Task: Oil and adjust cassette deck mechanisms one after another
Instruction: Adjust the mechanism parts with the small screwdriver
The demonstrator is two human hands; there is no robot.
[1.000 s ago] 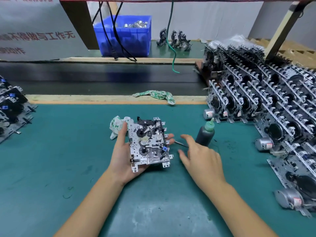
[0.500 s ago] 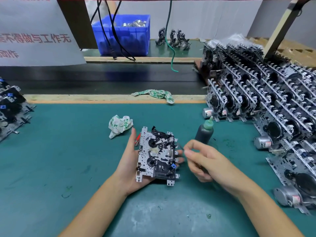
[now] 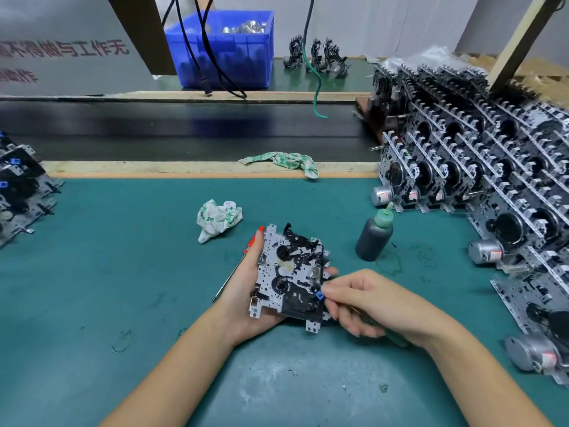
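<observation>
Your bench mat [image 3: 92, 303] is teal with darker green smears. The mechanism [image 3: 291, 272] you're holding is silver plate with black parts and one tiny blue bit [image 3: 319, 294] on its edge. At 1 o'clock from it there's a dark grey oil bottle [image 3: 373, 238] with a green cap. At 11 o'clock, a white rag [image 3: 218, 218] with green print. You've got a red-handled screwdriver [image 3: 253, 241] at 10, and a blue bin [image 3: 228, 50] at 12.

Around the one dark oil bottle [image 3: 374, 237] on the green mat [image 3: 92, 288]: one cassette mechanism [image 3: 291, 274] held just left of it, two patterned rags [image 3: 218, 218] [image 3: 284, 160] farther left and behind, one blue bin [image 3: 234, 53] far behind, and too many stacked mechanisms [image 3: 480, 167] to count at its right.
</observation>
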